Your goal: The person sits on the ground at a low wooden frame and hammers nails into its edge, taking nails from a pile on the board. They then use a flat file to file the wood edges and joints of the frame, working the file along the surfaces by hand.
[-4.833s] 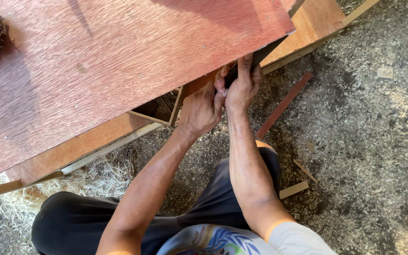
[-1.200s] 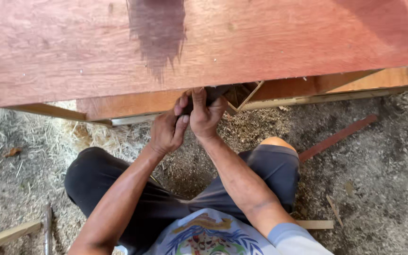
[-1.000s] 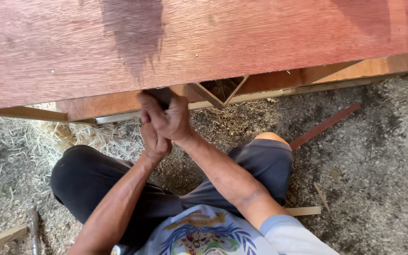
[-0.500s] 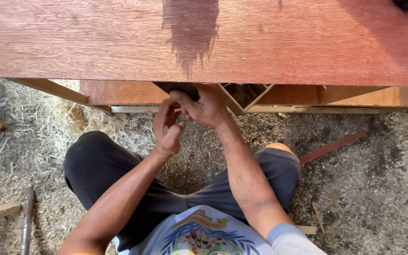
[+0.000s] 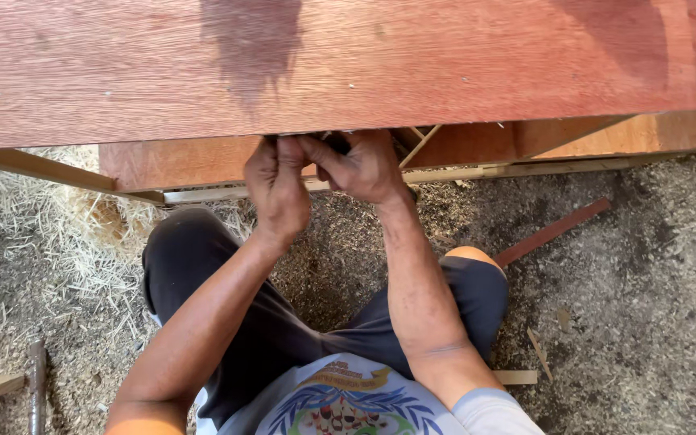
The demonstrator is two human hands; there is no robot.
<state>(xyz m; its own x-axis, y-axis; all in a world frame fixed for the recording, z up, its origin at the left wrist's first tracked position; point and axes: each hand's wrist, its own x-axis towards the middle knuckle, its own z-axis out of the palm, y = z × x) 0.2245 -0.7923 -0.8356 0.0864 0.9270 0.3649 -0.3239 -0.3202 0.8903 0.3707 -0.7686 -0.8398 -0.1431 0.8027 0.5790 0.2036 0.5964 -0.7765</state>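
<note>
Left hand [image 5: 277, 187] now raised beside right hand [image 5: 362, 167], both at the near edge of the reddish plywood board [image 5: 324, 64], fingers curled on a small dark object [image 5: 337, 143] under that edge, grasp unclear, wooden strip [image 5: 553, 231] on the sawdust ground.

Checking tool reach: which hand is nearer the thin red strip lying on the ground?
Right. The right hand is nearer the red strip; the left hand sits farther away, beyond it.

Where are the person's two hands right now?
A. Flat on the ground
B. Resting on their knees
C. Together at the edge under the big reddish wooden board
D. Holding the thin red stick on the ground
C: the left hand and right hand meet at the lower edge of the big reddish wooden board, fingers tucked beneath it.
</note>
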